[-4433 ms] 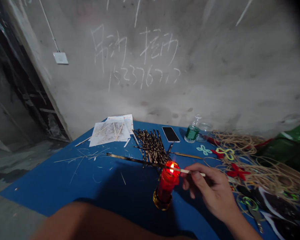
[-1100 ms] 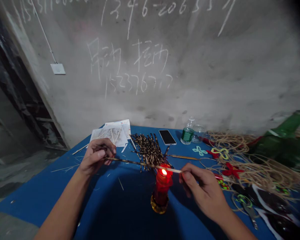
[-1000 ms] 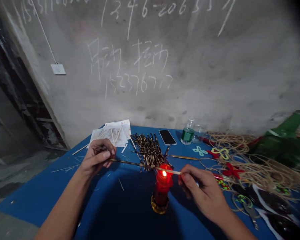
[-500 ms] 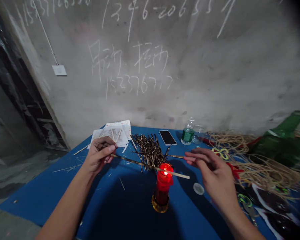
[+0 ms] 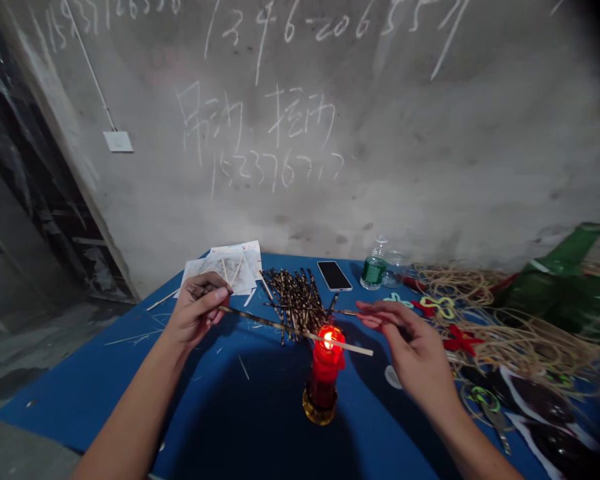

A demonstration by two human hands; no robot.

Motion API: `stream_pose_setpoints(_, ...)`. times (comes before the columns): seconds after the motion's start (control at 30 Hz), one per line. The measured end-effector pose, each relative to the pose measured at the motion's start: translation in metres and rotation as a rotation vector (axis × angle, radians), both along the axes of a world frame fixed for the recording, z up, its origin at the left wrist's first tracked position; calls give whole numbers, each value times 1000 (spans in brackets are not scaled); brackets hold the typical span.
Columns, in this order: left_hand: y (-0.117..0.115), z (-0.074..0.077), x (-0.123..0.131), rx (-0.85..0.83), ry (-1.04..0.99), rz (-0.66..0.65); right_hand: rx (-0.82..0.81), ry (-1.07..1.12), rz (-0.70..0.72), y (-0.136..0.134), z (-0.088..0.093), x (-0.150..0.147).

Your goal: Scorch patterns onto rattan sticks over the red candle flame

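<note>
My left hand (image 5: 201, 308) is closed on one end of a thin wooden stick (image 5: 265, 322). Dark scorched bands run along most of the stick, while its far right end is pale. The stick crosses the top of a lit red candle (image 5: 326, 373) on a gold base, right at the flame. My right hand (image 5: 405, 340) pinches a slim tool (image 5: 347, 313) with a thin dark tip pointing left, perhaps a fine brush. Behind the candle lies a pile of dark-banded sticks (image 5: 297, 297).
On the blue table (image 5: 105, 387) are papers (image 5: 253, 257), a phone (image 5: 335, 275), a small bottle (image 5: 374, 267), a glass jar (image 5: 395, 267) and a clear round lid (image 5: 393, 377). Tangled cord (image 5: 525, 340), green bottles (image 5: 540, 287), scissors (image 5: 497, 420) and a red flower-shaped piece (image 5: 463, 341) crowd the right side.
My right hand has moved left with the slim tool, its tip closer to the stick pile. The stick in my left hand has shifted slightly left over the flame.
</note>
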State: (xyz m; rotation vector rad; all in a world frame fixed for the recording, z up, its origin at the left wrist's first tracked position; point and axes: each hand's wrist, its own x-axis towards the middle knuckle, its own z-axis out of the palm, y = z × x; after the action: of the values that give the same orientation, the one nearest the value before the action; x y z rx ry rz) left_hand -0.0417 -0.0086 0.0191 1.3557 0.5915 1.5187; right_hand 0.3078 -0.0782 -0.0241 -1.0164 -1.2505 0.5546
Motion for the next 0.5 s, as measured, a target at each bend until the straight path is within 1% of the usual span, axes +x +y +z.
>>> stream_pose_setpoints(0.2, 0, 0, 0, -9, -7, 7, -47, -22, 6, 1, -3, 3)
stream_pose_setpoints(0.37, -1, 3, 2, -8, -16, 12, 1, -41, 11, -1, 0, 1)
stream_pose_setpoints(0.5, 0, 2, 1, -10, -13, 19, -6, -68, 40, 0, -1, 1)
